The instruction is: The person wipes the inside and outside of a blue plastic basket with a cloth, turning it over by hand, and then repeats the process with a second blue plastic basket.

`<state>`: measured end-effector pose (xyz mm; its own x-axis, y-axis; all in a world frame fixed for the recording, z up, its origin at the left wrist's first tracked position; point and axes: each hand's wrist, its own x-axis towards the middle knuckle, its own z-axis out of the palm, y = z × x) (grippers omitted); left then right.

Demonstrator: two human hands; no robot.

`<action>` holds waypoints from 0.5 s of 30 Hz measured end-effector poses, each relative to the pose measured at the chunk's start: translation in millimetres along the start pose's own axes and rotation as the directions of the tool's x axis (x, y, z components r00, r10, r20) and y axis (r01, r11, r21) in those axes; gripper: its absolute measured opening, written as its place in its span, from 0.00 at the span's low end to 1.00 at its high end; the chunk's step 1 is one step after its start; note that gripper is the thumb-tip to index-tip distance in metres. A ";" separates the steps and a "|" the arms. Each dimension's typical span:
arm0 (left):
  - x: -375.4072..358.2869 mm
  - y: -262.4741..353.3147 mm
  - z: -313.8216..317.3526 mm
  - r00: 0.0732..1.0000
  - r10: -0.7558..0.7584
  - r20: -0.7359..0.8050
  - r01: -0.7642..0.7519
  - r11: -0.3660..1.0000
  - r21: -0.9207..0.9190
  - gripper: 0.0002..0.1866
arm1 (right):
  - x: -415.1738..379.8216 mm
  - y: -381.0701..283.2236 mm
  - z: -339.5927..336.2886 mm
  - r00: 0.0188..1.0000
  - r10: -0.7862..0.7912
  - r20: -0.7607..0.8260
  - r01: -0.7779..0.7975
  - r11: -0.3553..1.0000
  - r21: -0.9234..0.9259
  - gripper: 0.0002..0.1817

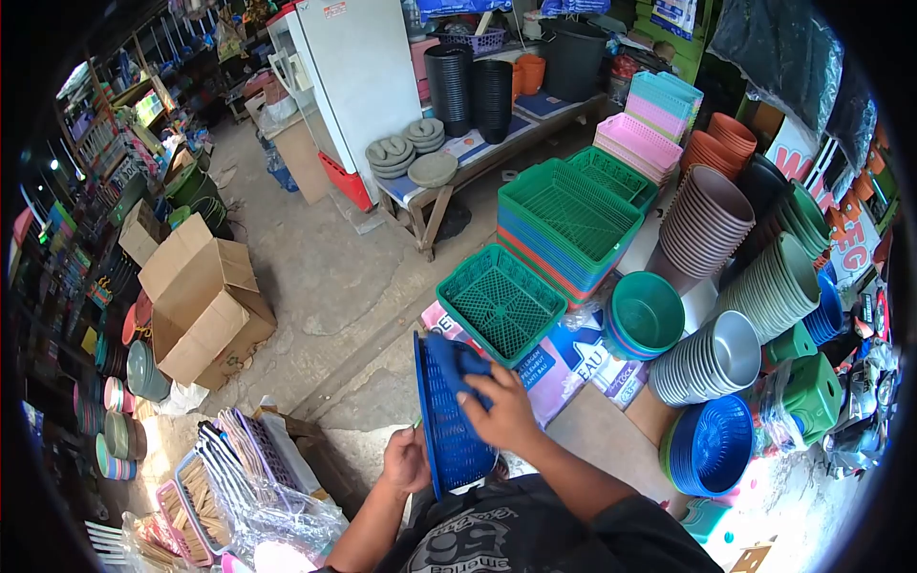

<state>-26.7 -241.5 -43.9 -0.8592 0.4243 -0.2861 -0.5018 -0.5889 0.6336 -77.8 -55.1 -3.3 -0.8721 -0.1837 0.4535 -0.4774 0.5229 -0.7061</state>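
In front of my body a blue plastic basket [441, 449] with slotted walls is held up on its side. My left hand [408, 461] is closed on its near left edge. With my right hand [502, 411] I grip a dark blue cloth [456, 361], which lies against the upper part of the basket. My right fingers are bent over the cloth, and part of the basket is hidden behind that hand. Just beyond sits a green rectangular basket [501, 301] on printed plastic sheeting.
Stacked green baskets [573, 205], grey buckets [712, 358], brown pots [707, 215] and round blue baskets [707, 444] crowd the right. An open cardboard box [215, 306] stands left. A wooden bench [435, 215] and white refrigerator [368, 86] are behind. Plastic-wrapped goods [258, 497] lie lower left.
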 end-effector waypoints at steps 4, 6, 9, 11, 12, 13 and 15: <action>8.7 15.9 14.1 0.996 0.003 -0.087 -0.009 0.998 -0.068 0.45 | -16.1 -13.0 -3.8 0.989 -0.148 0.027 0.148 0.989 -0.014 0.15; 14.5 24.5 17.5 0.970 0.132 -0.202 -0.128 0.991 0.032 0.42 | -24.5 -31.0 -17.7 0.944 -0.305 0.128 0.312 0.949 -0.042 0.15; 13.4 19.5 13.2 0.994 0.096 -0.049 -0.097 0.995 -0.035 0.41 | -14.1 0.6 -12.0 0.995 -0.098 0.021 0.098 0.994 -0.045 0.15; 9.8 21.7 24.7 0.990 0.005 0.143 0.010 0.994 -0.109 0.41 | 1.3 29.3 -4.1 0.969 0.247 -0.016 -0.243 0.959 0.144 0.15; 12.7 23.9 28.7 0.990 0.007 0.144 0.008 0.994 -0.109 0.41 | 7.9 34.6 -4.3 0.920 0.391 0.030 -0.387 0.895 0.221 0.16; 15.8 26.2 31.2 0.994 0.011 0.110 0.001 0.994 -0.107 0.39 | 3.7 29.4 -3.0 0.922 0.387 0.029 -0.384 0.897 0.221 0.16; 19.0 24.6 23.5 0.998 0.032 -0.055 -0.036 0.996 -0.084 0.32 | -13.0 -11.5 -5.2 0.997 -0.059 0.043 0.062 0.996 -0.060 0.17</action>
<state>-52.9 -231.7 -16.8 -0.8790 0.3669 -0.3046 -0.4767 -0.6594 0.5813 -60.4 -54.4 1.8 -0.8462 -0.2499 0.4705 -0.5229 0.5594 -0.6432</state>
